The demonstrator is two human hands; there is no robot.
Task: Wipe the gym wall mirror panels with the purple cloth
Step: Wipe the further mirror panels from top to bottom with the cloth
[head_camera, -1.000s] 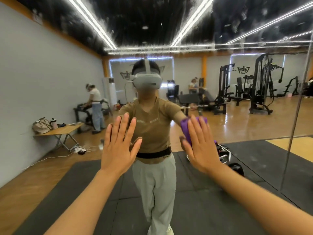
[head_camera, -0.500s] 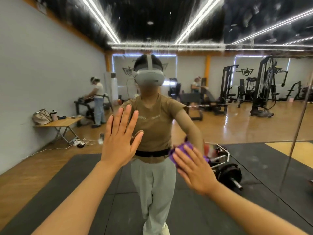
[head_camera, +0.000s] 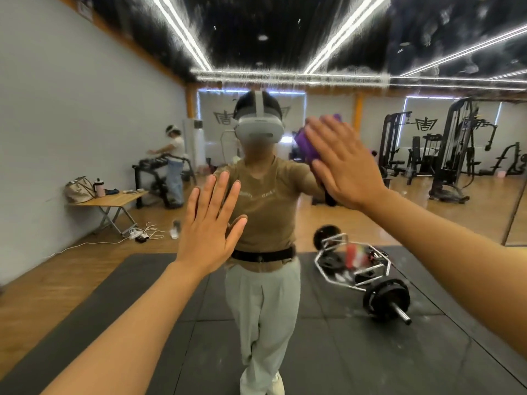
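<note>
right hand point(head_camera: 346, 163) flat on the mirror point(head_camera: 85, 89), fingers straight and spread, pressing the purple cloth point(head_camera: 306, 143) against the glass at about head height in the reflection. cloth is mostly hidden under the palm, only its left edge and a bit at the top stick out past the fingers. not curled round it, just pinned flat.

left hand point(head_camera: 209, 223) also flat, fingers straight and together, thumb out, palm toward the glass lower down and left of the right hand, grasping nothing. can't tell for sure if it touches the mirror or sits just off it.

both arms stretched out, hands well apart.

reflection shows the person in a tan shirt, pale trousers, black belt, white headset. behind them in the glass: a barbell point(head_camera: 368, 269) lying on the black floor mat point(head_camera: 159, 280), a folding table point(head_camera: 114, 199) by the left wall with a bag point(head_camera: 79, 189) and a bottle on it, weight machines point(head_camera: 453, 149) far right, another person bent over a rack at the back left. streaks and smears visible on the upper part of the glass.
</note>
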